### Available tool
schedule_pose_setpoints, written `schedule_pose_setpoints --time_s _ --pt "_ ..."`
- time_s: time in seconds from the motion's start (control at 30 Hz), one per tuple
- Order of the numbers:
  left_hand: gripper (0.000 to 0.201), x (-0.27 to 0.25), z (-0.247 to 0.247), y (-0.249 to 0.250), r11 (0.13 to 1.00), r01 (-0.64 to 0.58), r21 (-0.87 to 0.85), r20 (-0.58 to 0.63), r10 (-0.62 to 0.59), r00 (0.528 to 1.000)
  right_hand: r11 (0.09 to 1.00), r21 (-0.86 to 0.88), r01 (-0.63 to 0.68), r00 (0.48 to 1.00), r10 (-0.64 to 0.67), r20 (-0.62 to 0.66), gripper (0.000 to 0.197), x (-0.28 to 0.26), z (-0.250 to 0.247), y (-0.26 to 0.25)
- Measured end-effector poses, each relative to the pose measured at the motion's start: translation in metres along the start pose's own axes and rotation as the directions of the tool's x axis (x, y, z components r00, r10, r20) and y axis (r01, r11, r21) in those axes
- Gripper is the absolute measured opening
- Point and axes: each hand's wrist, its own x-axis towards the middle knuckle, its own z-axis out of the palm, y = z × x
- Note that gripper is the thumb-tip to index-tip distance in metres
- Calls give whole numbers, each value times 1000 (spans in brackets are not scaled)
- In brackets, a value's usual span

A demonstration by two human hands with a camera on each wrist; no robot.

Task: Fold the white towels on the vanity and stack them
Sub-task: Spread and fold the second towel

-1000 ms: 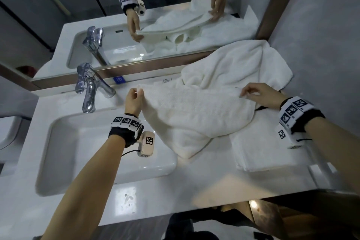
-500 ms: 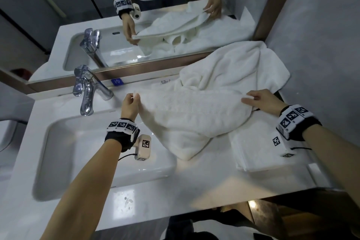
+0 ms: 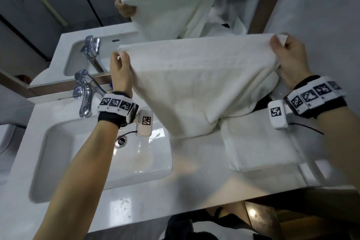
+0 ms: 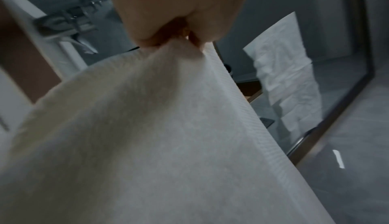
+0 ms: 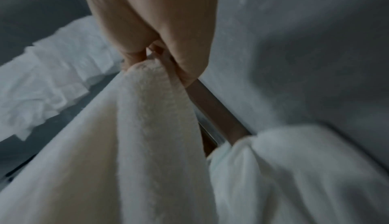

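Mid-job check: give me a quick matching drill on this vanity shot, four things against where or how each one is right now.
Things:
1. held towel
2. folded towel
3. faucet
4. left hand

States:
A. lying flat on the counter's right side
B. pinching a towel corner above the basin
C. stretched in the air between both hands
D. standing behind the basin, near the mirror

Pairs: 1-C, 2-A, 3-D, 4-B
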Motion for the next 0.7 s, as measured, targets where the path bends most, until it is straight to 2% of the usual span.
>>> schedule_pose_setpoints --time_s 0.1,0.2,0.3,0.37,0.4,0.5,0.6,0.7 --pt "19 -4 7 18 996 -75 -55 10 75 997 992 -43 116 991 -118 -61 11 3 -17 -23" --pt "20 -19 11 6 999 -18 -30 28 19 999 989 -74 129 991 -130 -18 13 1 -27 -14" --pt "22 -42 9 -32 990 92 105 57 -99 994 975 -224 -5 999 14 41 4 -8 -38 24" --pt "21 -59 5 -61 972 155 176 72 -169 983 936 -331 -121 989 143 42 24 -18 -44 54" --pt "19 -68 3 -74 962 176 209 79 -196 977 923 -347 -166 981 190 36 28 -24 -47 68" --pt "12 -95 -2 -106 927 194 321 83 -232 969 883 -416 -219 971 239 -5 24 -43 -52 101" --pt "9 -122 -6 -128 890 252 381 73 -300 951 878 -391 -275 960 275 -58 23 -63 -57 125" --pt "14 -142 -9 -140 791 308 528 108 -422 900 889 -318 -330 944 314 -102 41 -80 -62 142"
